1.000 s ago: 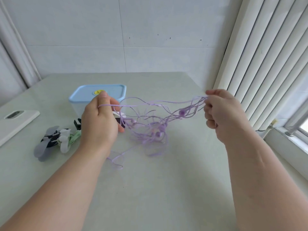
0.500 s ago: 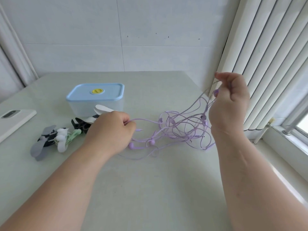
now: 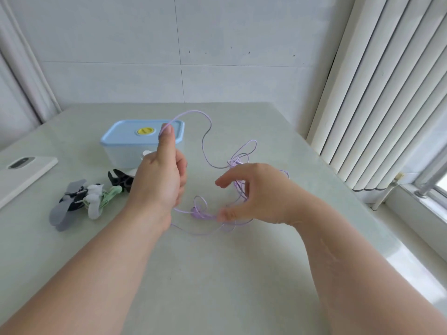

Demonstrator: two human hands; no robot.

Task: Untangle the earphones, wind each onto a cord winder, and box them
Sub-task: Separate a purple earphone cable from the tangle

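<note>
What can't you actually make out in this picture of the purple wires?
Head view:
- Lilac earphone cord tangle: count unclear; loops overlap, right hand covers part.
- Right hand's grip: fingers blurred.
- Black plastic cord winder: partly behind left hand.
- White flat device: cut by left edge.
- Blue-lidded plastic box: contents hidden by lid.
</note>
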